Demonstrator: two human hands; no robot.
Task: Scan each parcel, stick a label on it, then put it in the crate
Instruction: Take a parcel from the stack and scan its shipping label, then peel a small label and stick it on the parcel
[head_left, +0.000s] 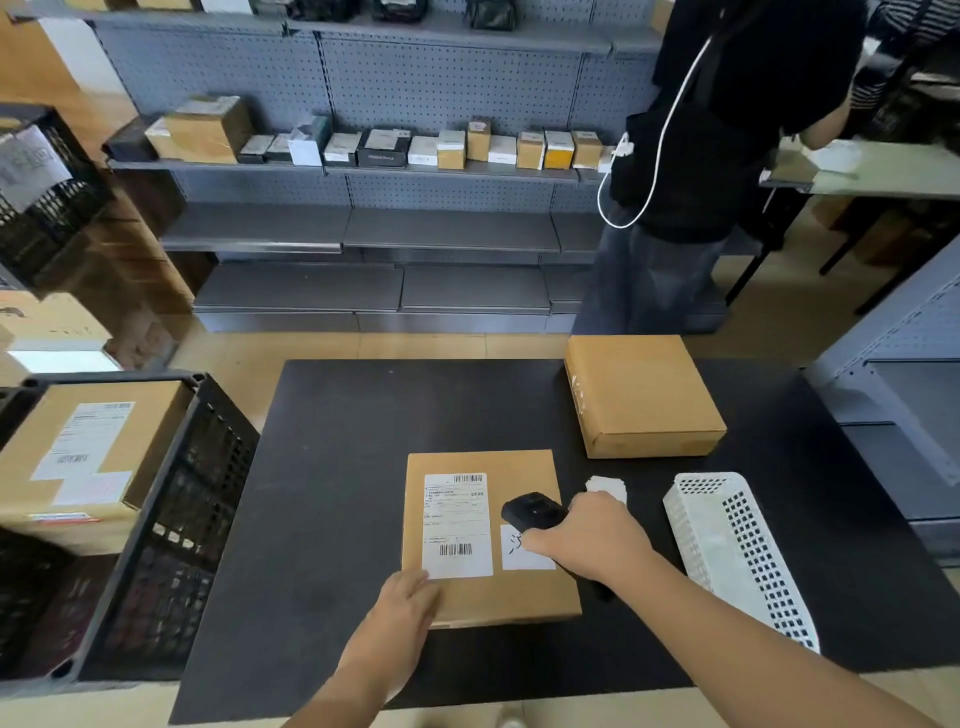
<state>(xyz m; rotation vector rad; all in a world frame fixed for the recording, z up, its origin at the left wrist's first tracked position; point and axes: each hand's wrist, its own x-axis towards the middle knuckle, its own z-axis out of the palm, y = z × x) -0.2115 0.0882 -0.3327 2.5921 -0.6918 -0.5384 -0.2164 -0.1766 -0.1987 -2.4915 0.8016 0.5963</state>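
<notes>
Brown cardboard, flat and square: the parcel (488, 535) lies at the near middle of the black table (337, 493), its printed shipping sheet (457, 525) facing up and a small white label (524, 553) at 3 o'clock of that sheet. I judge it stiff, light and not slippery, the kind of thin box that bends little; its lid panel could dent, so the edges are the place to take it, one hand on each side, for the lift toward the crate.

My left hand (410, 605) lies flat, fingers spread, on the parcel's 7 o'clock corner, pinning it. My right hand (587, 540) is wrapped around the black scanner (532, 512), whose head hangs over the parcel's 3 o'clock edge and points at the sheet. The scan looks to be the step in hand.

At 1 o'clock of the parcel sits a second box (641, 395), well apart, with no label that I can see. Near my right hand a small white stack (605, 487) shows, perhaps spare labels. At 3 o'clock stands a white basket (737, 551). At 9 o'clock, off the table, the black crate (171, 519) holds a labelled box (88, 457).
</notes>
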